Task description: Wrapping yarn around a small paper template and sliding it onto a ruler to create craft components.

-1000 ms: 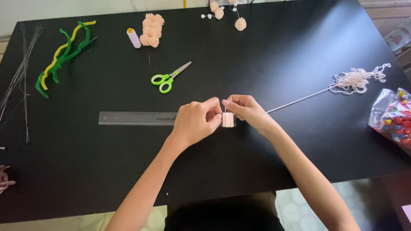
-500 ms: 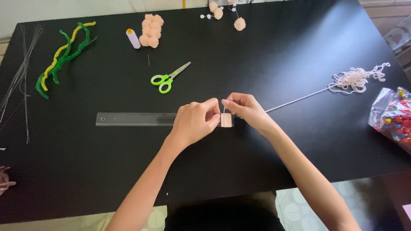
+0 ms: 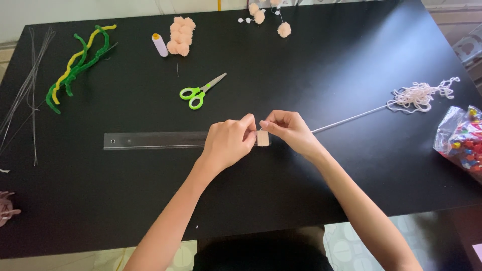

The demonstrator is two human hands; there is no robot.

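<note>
A clear, crinkled plastic bag of many-coloured beads lies at the table's right edge.

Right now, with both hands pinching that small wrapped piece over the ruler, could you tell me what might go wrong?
1. The yarn strand runs taut from the right hand to the loose yarn pile; that pile looks tangled and could snag.
2. The small yarn-wrapped piece is held only by fingertips of the left hand and the right, so the wraps might slip off.
3. The clear ruler lies under the hands and could get nudged.
</note>
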